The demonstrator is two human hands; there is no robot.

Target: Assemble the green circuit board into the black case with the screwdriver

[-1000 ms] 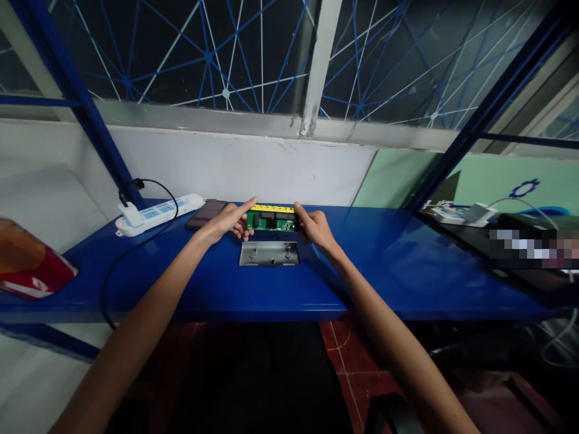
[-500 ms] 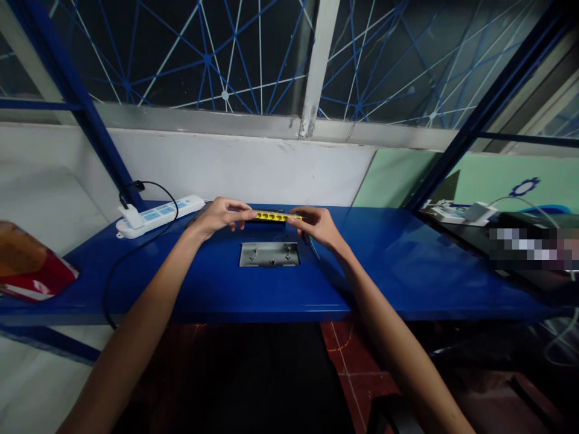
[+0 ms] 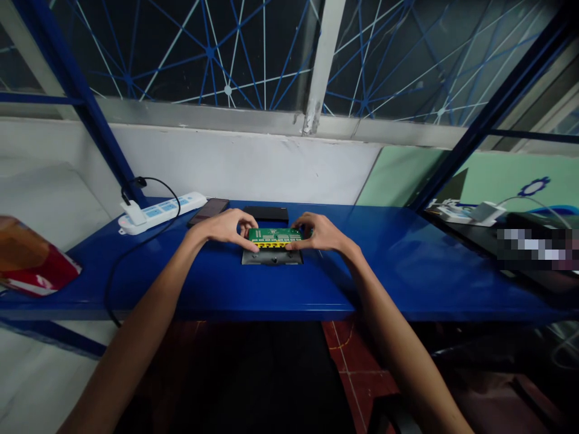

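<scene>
A green circuit board with a row of yellow ports along its near edge is held between my two hands. My left hand pinches its left end, thumb at the front corner. On the opposite end, my right hand grips in the same way. Below and just in front of the board lies a grey metal casing half with small posts, partly covered by the board; whether they touch I cannot tell. Behind the hands rests a flat black cover.
A phone lies behind my left hand, beside a white power strip with a black cable. A red and orange package stands at the left on the blue table. Dark equipment and a white plug sit at the right.
Both hands have moved nearer with the circuit board, bringing it over the metal casing. Its green face now shows as well as its ports. The phone and black cover have come into clearer view.
</scene>
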